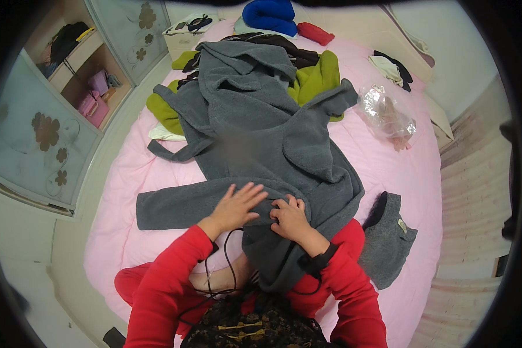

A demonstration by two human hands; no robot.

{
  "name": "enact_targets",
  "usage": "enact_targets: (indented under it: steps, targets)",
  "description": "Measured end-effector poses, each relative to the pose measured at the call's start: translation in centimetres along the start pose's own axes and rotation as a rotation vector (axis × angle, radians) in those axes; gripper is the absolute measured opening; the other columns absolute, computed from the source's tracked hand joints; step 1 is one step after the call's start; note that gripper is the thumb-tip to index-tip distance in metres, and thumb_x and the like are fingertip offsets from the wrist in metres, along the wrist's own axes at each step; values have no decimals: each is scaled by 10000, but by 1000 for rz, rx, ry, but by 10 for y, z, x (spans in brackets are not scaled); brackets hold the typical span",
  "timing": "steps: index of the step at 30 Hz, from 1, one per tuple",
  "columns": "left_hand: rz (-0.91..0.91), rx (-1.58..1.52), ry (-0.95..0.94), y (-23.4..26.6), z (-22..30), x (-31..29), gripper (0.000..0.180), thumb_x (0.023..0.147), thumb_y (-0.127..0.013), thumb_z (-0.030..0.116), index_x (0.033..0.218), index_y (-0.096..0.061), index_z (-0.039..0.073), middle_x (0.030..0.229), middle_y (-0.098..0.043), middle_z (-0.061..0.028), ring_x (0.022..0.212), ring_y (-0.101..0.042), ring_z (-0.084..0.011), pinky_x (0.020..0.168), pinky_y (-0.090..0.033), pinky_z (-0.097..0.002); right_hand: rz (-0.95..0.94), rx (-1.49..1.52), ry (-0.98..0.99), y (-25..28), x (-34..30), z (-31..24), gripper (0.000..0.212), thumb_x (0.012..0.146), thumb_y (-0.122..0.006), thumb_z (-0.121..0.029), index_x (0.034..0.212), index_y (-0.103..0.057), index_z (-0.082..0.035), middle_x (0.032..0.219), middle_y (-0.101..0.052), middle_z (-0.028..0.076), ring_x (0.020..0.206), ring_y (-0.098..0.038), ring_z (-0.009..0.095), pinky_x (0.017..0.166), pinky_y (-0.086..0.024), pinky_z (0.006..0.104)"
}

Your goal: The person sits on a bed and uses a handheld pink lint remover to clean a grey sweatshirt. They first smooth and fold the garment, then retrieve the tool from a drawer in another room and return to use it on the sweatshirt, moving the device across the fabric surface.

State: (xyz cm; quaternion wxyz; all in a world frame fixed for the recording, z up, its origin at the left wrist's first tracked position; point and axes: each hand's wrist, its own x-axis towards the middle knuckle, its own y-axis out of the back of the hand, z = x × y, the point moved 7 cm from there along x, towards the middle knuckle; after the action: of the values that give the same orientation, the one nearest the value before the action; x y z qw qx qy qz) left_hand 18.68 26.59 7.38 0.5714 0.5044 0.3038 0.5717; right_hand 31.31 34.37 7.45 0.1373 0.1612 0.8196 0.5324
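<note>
A large grey coat (261,124) is lying spread across a pink bedspread (124,243), reaching from the person's lap up toward the head of the bed. One sleeve (177,204) is stretching out to the left, just in front of the person. The left hand (236,206) is resting flat on the coat near this sleeve, its fingers spreading wide. The right hand (290,217) is lying on the coat just beside it, its fingers bending into the fabric; whether they are pinching a fold, I cannot tell. A dark band (318,261) is circling the right wrist, and a thin black cord (233,264) is looping over the lap.

To the right, a smaller grey garment (388,240) is lying near the person's knee. Farther up, a clear plastic bag (387,113) is sitting on the bedspread, near the coat's far right part. Green cloth (316,81) is showing from under the coat's upper part. Beyond it, a blue bundle (269,16) is resting beside a small red one (315,33). On the left, a wardrobe (43,139) with flower-patterned doors is standing partly open, and a pink box (93,108) is sitting inside.
</note>
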Motion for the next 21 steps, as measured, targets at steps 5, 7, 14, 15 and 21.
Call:
enact_targets:
  steps: [5,7,14,15,21]
  targets:
    - [-119,189,895,23,-153,-159,641,869,-608,381,1398,-395,87,1423,-427,-131,1314,-392,-307,1042,-322,-511,34,32,-12,3,-1,0,181,675,-719,-184,849,-731,-134,1191,-584,65,1219,-411,377,1013,-273,512]
    - [21,130,1106,41,-184,-246,653,905,-573,385,1435,-328,94,1467,-367,-136,1344,-353,-316,1063,-258,-612,31,9,-2,3,0,-3,191,675,-719,-184,858,-734,-132,1189,-585,69,1212,-416,371,1013,-272,514]
    - [163,207,1040,45,-155,-208,656,804,-667,202,1377,-390,41,1452,-353,-205,1305,-387,-363,1035,-304,-582,5,-46,-29,3,4,-9,232,673,-722,-195,893,-736,-123,1181,-591,81,1207,-420,366,1012,-273,520]
    - [279,2,806,41,-129,-163,645,774,-670,157,1358,-420,44,1424,-389,-197,1287,-410,-373,1013,-323,-572,11,-50,-25,4,4,-9,231,674,-721,-195,893,-736,-123,1178,-594,80,1206,-420,366,1012,-273,519]
    - [-208,-115,218,-32,-11,-58,625,887,-589,313,1451,-349,191,1540,-270,-88,1424,-232,-326,1090,-197,-628,49,-55,7,4,-1,-4,207,674,-707,-190,868,-729,-122,1163,-601,78,1200,-427,368,1004,-289,504]
